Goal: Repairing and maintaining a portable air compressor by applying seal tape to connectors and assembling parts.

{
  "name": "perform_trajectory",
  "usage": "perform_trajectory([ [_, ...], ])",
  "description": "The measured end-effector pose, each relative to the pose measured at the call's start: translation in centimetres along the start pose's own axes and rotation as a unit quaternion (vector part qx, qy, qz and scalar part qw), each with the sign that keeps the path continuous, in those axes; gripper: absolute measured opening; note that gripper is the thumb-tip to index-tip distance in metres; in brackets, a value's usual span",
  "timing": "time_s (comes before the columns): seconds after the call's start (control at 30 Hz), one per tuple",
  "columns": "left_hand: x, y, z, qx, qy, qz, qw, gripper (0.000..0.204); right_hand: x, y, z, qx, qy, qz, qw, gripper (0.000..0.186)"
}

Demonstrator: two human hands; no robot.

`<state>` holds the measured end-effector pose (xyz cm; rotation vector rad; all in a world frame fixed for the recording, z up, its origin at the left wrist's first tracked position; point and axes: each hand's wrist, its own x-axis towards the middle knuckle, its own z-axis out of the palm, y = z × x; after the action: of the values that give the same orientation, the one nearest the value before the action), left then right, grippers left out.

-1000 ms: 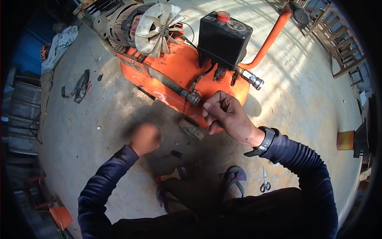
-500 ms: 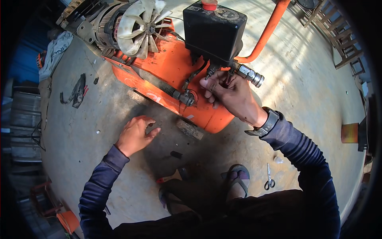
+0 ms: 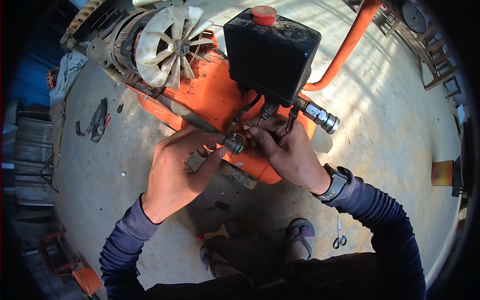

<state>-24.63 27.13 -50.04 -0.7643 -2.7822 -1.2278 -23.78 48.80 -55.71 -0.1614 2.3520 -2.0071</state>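
Note:
An orange compressor tank (image 3: 197, 75) carries a motor with a cracked white fan (image 3: 172, 47) and a black box with a red knob (image 3: 267, 55). My left hand (image 3: 177, 170) is closed at the end of the corrugated hose (image 3: 187, 112), thumb and fingers on its metal fitting (image 3: 234, 144). Just right of it, my right hand (image 3: 290, 150) pinches something small, too hidden to make out, below a dark valve (image 3: 267, 112). A chrome coupler (image 3: 322, 117) sticks out to the right above that hand.
Scissors (image 3: 340, 235) lie on the concrete floor (image 3: 380, 135) by my sandalled feet. A black bundle (image 3: 95, 122) lies at left, near metal items (image 3: 32, 160). A wooden block (image 3: 237, 175) sits under the tank. Wooden furniture (image 3: 427, 55) and a yellow container (image 3: 441, 172) stand at right.
My left hand has risen from over the floor to the hose fitting. My right hand first moved up toward the valve, then slightly down and left, closer to the left hand.

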Motion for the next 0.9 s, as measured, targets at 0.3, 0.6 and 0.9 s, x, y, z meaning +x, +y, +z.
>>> perform_trajectory([
  [0.3, 1.9, -0.9, 1.0, 0.017, -0.003, 0.006, 1.000, 0.019, 0.2, -0.4, 0.3, -0.100, 0.001, -0.026, 0.995, 0.013],
  [0.6, 2.8, -1.5, 1.2, 0.002, -0.029, 0.005, 1.000, 0.019, 0.3, 0.7, 0.1, -0.203, -0.016, -0.162, 0.966, 0.012],
  [0.9, 3.4, -3.2, 0.7, 0.031, -0.044, 0.101, 0.993, 0.020, 0.5, 1.3, 0.2, -0.192, -0.027, -0.199, 0.961, 0.011],
])
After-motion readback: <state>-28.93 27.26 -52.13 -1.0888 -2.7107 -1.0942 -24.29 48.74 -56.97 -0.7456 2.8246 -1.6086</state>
